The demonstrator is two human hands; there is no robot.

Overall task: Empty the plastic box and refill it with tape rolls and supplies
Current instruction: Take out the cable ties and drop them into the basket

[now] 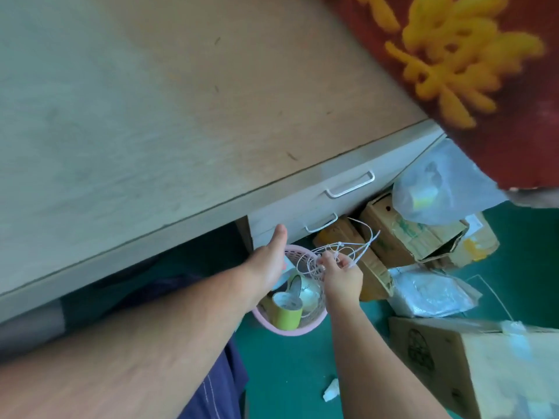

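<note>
Ties: light, springy, tangled, snag easily; best pinched where loops bunch. My right hand pinches bundle just above basket. Basket on floor below worktop, tape inside; light, rim best hold. My left hand on far rim, thumb up; grip hidden.

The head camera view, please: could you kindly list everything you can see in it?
basket: one, pink, on the floor below the desk
tape rolls: at least two, one green and one pale, inside the basket
cable ties: a white bundle, above the basket
desk: one, light wood, upper left
drawer handles: two, silver, on the desk front
cardboard boxes: several, brown, on the floor at right
plastic bags: two, clear, among the boxes
cloth: one, red with yellow, top right
floor: green
left hand: grip on the basket rim
right hand: grip on the cable ties
</note>
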